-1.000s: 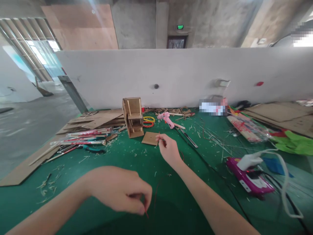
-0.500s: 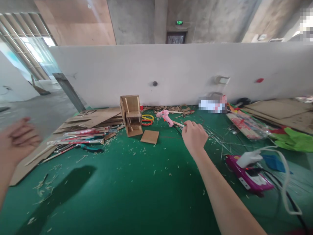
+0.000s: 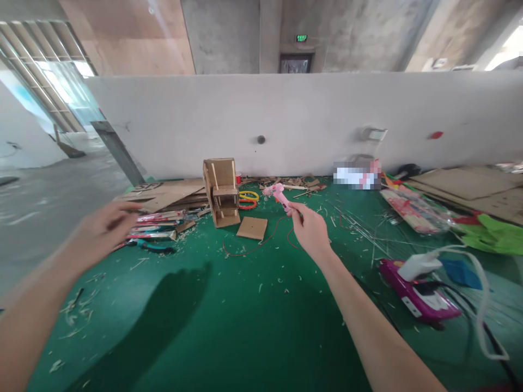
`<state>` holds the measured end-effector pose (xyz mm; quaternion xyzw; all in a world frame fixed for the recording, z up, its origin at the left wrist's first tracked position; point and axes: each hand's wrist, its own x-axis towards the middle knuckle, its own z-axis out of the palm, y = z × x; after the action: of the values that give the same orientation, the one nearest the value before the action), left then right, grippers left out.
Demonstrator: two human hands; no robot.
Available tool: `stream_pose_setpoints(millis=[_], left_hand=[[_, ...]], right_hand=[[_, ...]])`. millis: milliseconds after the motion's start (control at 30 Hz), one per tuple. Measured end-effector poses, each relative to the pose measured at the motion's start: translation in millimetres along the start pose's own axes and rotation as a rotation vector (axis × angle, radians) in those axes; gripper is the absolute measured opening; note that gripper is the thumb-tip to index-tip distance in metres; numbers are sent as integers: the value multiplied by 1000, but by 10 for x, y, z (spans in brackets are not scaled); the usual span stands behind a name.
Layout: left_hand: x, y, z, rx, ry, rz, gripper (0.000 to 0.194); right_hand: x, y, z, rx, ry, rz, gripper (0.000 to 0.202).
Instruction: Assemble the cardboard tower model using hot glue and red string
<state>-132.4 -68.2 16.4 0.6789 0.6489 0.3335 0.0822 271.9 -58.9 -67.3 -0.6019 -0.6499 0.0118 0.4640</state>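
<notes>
My right hand (image 3: 309, 227) is closed on the handle end of a pink glue gun (image 3: 278, 195) at the middle of the green table. Over the sticks on the left hangs my left hand (image 3: 104, 226), blurred, its fingers bent; whether anything is between them is too smeared to tell. A small cardboard structure (image 3: 221, 190) with wooden sticks stands upright between the hands. Beside its base lies a square cardboard piece (image 3: 252, 228). Yellow and red rings (image 3: 248, 197) rest behind that piece. A thin red wire (image 3: 245, 255) curves across the table.
Cardboard sheets (image 3: 167, 191), wrapped sticks (image 3: 159, 219) and teal-handled pliers (image 3: 153, 246) lie at the left. On the right are a magenta power strip (image 3: 425, 296) with a white plug and cables, packaged items (image 3: 412, 207) and green material (image 3: 488, 234). A white partition (image 3: 310, 120) stands behind.
My left hand has moved right and inward over the table. My right hand has shifted slightly left and now grips the pink glue gun's handle. The red wire shows more in front.
</notes>
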Motion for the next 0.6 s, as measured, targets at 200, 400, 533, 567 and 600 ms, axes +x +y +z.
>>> stream_pose_setpoints(millis=[200, 400, 533, 567, 600], left_hand=[[-234, 655, 828, 204, -478, 565, 36], [-380, 1077, 1403, 105, -340, 733, 40], [-237, 1318, 1374, 1, -96, 687, 39], [-160, 1351, 1315, 30, -39, 637, 33], [-67, 1366, 1239, 81, 13, 567, 28]], right_hand=[[85, -107, -43, 895, 53, 302, 19], [109, -298, -297, 1489, -33, 422, 23], [-28, -425, -117, 1253, -324, 371, 23], [-67, -442, -35, 1164, -348, 378, 23], [-103, -451, 50, 1088, -347, 386, 24]])
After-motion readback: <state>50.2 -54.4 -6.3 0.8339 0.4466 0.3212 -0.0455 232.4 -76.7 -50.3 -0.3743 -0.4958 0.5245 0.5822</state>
